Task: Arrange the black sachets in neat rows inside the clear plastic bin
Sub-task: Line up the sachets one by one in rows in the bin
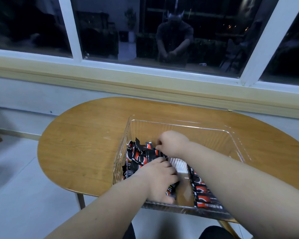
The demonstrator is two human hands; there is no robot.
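Black red-printed sachets (138, 157) bunched upright at the left of the clear rectangular plastic bin (179, 125), oval wooden table (85, 144) beneath, left hand (160, 180) curled round some, right hand (173, 142) pinching their tops.

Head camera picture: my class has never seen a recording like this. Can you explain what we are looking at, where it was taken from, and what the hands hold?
There is no machine here. A person wears one camera on the head, looking forward and down, so you see their own two bare arms. On a wooden table under a window stands a clear plastic bin. Inside lie black sachets, jumbled at the left, with a tidier row at the near right. A white ridged piece lies between them. The left hand grips a bundle of sachets. The right hand, reaching across, appears to pinch the tops of others.
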